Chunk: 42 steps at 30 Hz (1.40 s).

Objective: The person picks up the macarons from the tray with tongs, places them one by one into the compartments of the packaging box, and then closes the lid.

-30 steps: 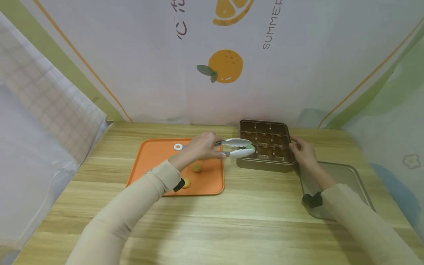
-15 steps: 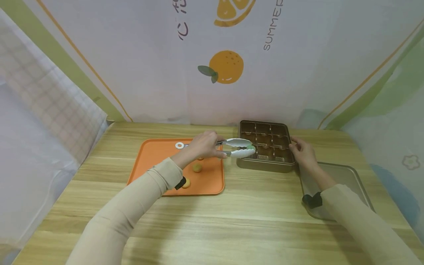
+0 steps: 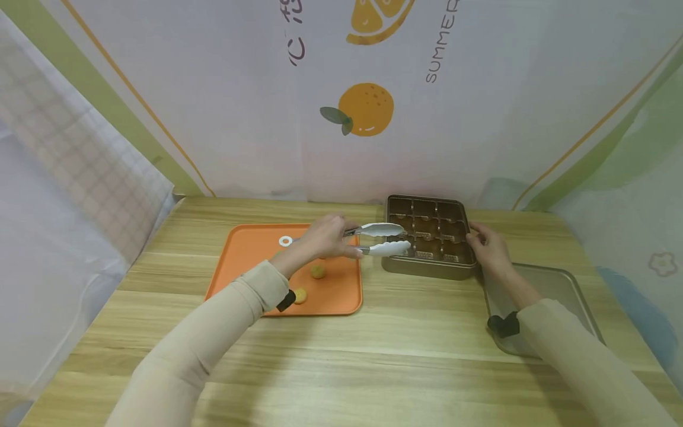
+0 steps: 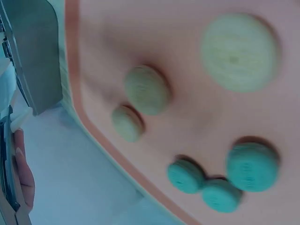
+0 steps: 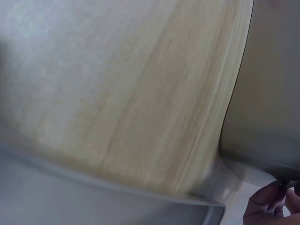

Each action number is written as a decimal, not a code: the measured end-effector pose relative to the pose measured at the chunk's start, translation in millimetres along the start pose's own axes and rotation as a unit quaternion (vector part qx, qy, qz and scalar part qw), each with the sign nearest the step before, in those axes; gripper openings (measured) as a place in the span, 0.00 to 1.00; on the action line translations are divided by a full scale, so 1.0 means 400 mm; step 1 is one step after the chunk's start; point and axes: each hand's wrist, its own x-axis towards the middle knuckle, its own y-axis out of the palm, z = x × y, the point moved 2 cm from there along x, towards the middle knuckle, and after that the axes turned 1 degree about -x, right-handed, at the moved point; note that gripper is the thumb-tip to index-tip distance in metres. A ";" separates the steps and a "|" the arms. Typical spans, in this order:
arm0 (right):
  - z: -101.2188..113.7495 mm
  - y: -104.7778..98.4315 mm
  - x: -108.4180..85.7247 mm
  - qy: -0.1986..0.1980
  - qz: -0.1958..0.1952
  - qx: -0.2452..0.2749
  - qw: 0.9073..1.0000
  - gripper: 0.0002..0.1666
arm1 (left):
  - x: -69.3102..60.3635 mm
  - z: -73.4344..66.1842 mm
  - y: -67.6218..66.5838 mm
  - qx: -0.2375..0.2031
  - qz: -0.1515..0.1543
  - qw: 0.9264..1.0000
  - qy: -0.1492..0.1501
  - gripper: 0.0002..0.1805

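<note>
My left hand (image 3: 325, 237) grips a pair of tongs (image 3: 389, 248) with white tips, held over the left side of a brown divided baking pan (image 3: 431, 268). The tong tips stand apart with nothing visible between them. At the pan's right rim, my right hand (image 3: 490, 249) holds the edge; its curled fingers (image 5: 262, 204) also show in the right wrist view. Under my left arm lies an orange tray (image 3: 240, 249) bearing yellowish cookies (image 4: 240, 52) and green cookies (image 4: 253, 168). Whether a cookie lies in the pan's front-left compartment is hidden by the tongs.
A flat grey-brown metal tray or lid (image 3: 549, 290) lies to the right, partly beneath my right forearm. Behind the wooden table (image 3: 373, 367) hangs a printed cloth (image 3: 240, 136), close to the pan's back edge.
The tong tips have spread, and the green cookie that was between them is gone from there. My right hand stays at the pan's rim.
</note>
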 end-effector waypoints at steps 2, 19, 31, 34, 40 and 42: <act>-0.001 0.001 0.000 -0.002 0.000 0.003 1.000 0.25 | -0.017 0.017 -0.001 -0.023 -0.007 1.000 0.001 0.39; -0.007 0.003 0.002 -0.001 -0.001 -0.005 1.000 0.26 | -0.343 0.253 -0.022 -0.096 -0.089 0.988 -0.081 0.37; -0.008 0.001 0.001 -0.009 -0.009 -0.009 1.000 0.25 | -0.478 0.330 0.001 -0.054 -0.126 0.985 -0.103 0.35; -0.006 0.002 -0.001 -0.006 -0.005 -0.007 1.000 0.25 | -0.483 0.332 0.008 -0.040 -0.129 0.985 -0.110 0.35; -0.005 0.001 -0.002 -0.002 0.000 -0.005 1.000 0.25 | -0.485 0.335 0.019 -0.016 -0.133 0.984 -0.114 0.34; -0.004 0.000 -0.002 -0.001 0.002 -0.001 1.000 0.26 | -0.485 0.336 0.021 -0.013 -0.132 0.984 -0.117 0.34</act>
